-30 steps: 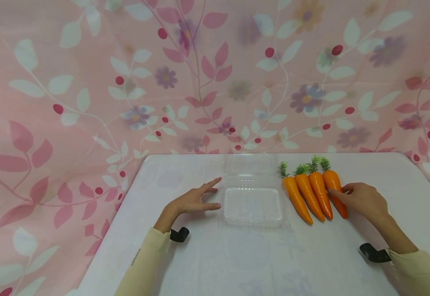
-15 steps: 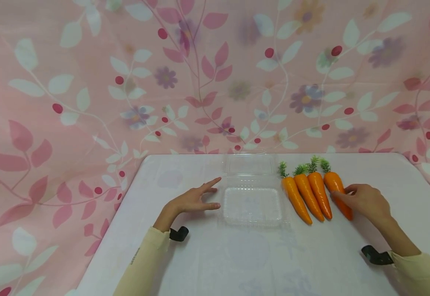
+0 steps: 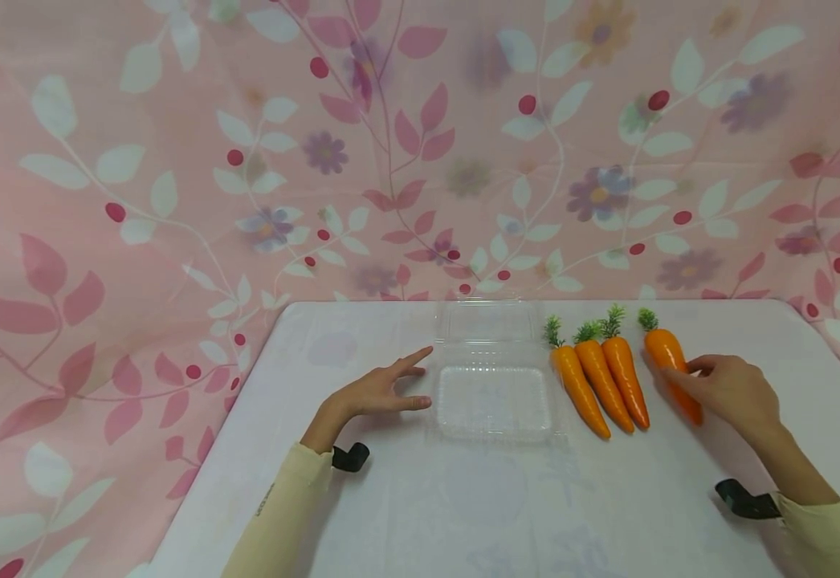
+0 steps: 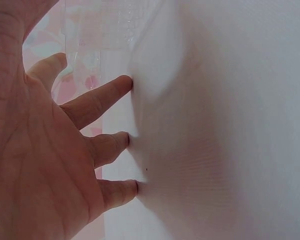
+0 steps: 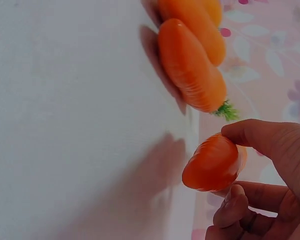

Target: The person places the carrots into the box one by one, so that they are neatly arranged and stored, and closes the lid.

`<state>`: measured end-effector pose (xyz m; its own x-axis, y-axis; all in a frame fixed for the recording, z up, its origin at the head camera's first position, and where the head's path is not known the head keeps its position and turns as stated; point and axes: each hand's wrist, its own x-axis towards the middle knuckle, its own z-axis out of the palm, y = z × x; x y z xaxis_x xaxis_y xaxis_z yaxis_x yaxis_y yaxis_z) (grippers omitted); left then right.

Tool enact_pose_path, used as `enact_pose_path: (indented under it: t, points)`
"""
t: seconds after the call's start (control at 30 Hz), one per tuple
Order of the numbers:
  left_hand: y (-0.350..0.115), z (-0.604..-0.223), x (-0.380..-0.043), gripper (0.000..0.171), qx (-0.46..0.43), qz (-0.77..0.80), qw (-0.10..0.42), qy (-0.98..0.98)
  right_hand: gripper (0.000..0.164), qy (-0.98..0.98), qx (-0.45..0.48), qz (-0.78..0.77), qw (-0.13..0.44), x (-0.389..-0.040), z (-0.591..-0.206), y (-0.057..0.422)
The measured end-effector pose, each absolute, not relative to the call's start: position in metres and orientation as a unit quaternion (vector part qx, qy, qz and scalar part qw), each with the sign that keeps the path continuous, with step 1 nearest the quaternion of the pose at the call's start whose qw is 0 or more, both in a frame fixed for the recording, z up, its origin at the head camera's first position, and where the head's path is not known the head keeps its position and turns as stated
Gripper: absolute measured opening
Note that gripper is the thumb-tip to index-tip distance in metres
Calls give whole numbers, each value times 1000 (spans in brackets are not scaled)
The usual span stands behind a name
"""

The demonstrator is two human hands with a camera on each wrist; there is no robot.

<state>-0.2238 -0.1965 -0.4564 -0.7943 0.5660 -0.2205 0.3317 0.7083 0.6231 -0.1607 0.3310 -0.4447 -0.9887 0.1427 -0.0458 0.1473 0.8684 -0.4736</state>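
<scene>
My right hand pinches an orange carrot with a green leafy tuft, thumb on one side and fingers on the other. In the right wrist view, the carrot appears raised, its shadow falling apart from it on the table. Three more carrots lie side by side to its left. Beside the left edge of a clear plastic clamshell box, my left hand has its fingers spread. The left wrist view shows several fingertips resting on the white surface. The box lies with its lid folded back.
A white-covered table holds everything. Pink floral cloth hangs behind its far edge. Each wrist wears a black mount, such as the left one.
My right hand has moved the pinched carrot to the right, widening the gap from the other three. The left hand and box have stayed still.
</scene>
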Motion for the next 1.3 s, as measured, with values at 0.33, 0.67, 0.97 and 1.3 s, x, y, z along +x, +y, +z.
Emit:
enact_pose_path:
  t: [0.33, 0.67, 0.97, 1.3]
  points:
    - [-196, -458, -223, 93, 244, 290, 205, 902, 74, 964, 77, -252, -24, -157, -431, 330]
    - [-196, -459, -223, 93, 246, 295, 202, 901, 70, 959, 60, -274, -38, -155, -418, 319]
    - [-197, -458, -223, 92, 244, 293, 201, 902, 72, 953, 44, -296, -42, -157, -409, 303]
    - [-197, -460, -223, 93, 248, 292, 198, 902, 70, 944, 21, -327, -38, -162, -400, 284]
